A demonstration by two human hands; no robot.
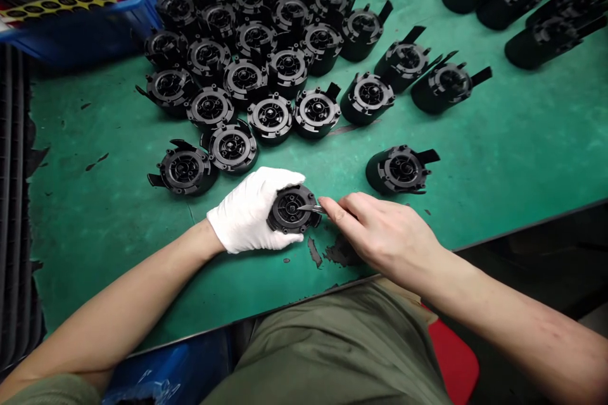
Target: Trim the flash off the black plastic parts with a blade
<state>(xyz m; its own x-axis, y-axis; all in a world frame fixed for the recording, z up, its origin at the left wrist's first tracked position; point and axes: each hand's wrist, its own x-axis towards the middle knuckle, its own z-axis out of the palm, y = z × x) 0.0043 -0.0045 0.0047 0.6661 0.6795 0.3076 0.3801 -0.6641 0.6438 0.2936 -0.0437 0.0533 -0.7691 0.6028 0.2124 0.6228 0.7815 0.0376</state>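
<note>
My left hand (254, 212), in a white glove, is wrapped around a round black plastic housing (289, 214), its ribbed end facing up. My bare right hand (375, 228) grips a slim, pointed metal tool (311, 208) that looks like tweezers. The tool's tip is over the centre of the housing's ribbed face; whether it touches cannot be made out. Close to the left hand, a similar housing (232, 148) stands beside another one (185, 169) with side tabs. Beyond my right hand, a single housing (403, 169) stands apart, tilted in view.
Many more black housings (270, 115) stand grouped at the back of the green table (475, 158). Another cluster (534, 44) is at the far right. A blue bin (95, 31) with packed parts occupies the back left. The table's front edge runs close to my body.
</note>
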